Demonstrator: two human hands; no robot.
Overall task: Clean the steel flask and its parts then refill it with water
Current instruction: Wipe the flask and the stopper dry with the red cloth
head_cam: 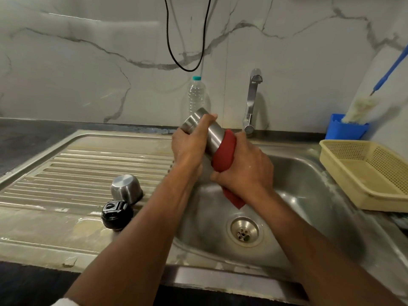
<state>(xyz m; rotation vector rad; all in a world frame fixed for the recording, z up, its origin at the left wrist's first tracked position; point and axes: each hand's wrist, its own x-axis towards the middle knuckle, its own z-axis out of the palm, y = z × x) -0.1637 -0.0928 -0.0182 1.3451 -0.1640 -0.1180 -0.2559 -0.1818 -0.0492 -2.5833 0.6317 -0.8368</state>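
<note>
I hold the steel flask (213, 134) tilted above the sink basin (309, 195), one end pointing up and to the left. My left hand (189, 146) grips the flask's upper part. My right hand (245, 168) grips a red cloth (225, 151) wrapped round the flask's lower part, and a corner of the cloth hangs below the hand. On the draining board (66, 173) the flask's steel cup (126, 188) stands upside down. The black stopper (117, 214) lies just in front of the cup.
A tap (252, 100) stands behind the basin, and no water shows at its spout. A clear plastic bottle (196, 96) stands against the wall behind the flask. A yellow basket (366, 173) and a blue holder (344, 128) with a brush sit on the right. A black cable (187, 40) hangs on the wall.
</note>
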